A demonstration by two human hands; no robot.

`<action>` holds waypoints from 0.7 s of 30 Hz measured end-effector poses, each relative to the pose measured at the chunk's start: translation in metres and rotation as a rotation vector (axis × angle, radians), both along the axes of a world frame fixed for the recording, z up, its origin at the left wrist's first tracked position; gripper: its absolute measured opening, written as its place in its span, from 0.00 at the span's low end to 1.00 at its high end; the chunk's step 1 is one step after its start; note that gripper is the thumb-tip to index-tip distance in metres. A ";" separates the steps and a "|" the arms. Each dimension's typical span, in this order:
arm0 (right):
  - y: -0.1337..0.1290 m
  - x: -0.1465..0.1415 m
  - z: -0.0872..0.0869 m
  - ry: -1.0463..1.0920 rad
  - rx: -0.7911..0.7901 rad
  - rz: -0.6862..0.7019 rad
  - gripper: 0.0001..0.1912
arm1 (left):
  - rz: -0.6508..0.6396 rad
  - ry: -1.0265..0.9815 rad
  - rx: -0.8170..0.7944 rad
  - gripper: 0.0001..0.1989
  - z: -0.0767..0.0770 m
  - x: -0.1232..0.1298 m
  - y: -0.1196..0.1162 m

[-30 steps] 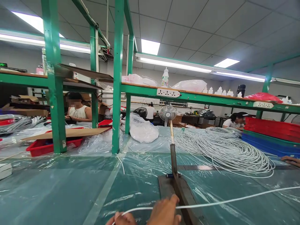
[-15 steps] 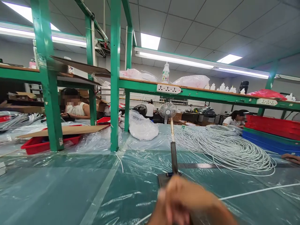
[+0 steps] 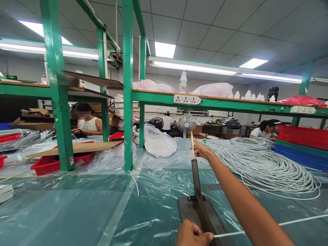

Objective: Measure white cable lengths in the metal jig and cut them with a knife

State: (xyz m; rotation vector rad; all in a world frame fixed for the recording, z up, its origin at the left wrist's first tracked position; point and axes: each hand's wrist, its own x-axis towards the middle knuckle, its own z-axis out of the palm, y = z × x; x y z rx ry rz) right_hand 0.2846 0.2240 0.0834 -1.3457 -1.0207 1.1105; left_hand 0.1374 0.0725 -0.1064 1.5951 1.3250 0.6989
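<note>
"How should the hands be working?"

"The left hand (image 3: pixel 195 235) is pinching the thin, round white cable (image 3: pixel 229 234); it should be keeping that straight while staying clear of the long grey steel lever (image 3: pixel 196 176). The right hand (image 3: pixel 201 149) is gripping its worn metal tube handle (image 3: pixel 193 147), at twelve o'clock."

"Where's the cable lying?"

"From the left hand, it's running toward three o'clock."

A dark metal lever tool (image 3: pixel 196 179), its long bar ending in a worn, pale handle (image 3: pixel 193 141), rests by its flat base plate (image 3: pixel 188 210) on a film-covered green tabletop (image 3: pixel 151 212), as a slim white cable (image 3: pixel 302 219) stretches nearly straight from its near end toward the right.
</note>
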 end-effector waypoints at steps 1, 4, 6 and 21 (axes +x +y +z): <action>-0.001 -0.001 0.001 0.009 -0.007 0.000 0.20 | -0.015 0.012 -0.017 0.20 0.002 0.000 -0.001; -0.010 0.000 0.008 0.051 0.004 0.005 0.22 | -0.017 0.036 -0.046 0.19 0.011 0.002 -0.005; -0.023 0.004 0.016 0.095 0.035 0.031 0.24 | 0.023 0.036 -0.028 0.18 0.017 0.005 -0.008; -0.279 0.015 -0.012 0.110 -0.221 -0.034 0.26 | 0.043 0.115 -0.001 0.18 0.046 0.009 -0.024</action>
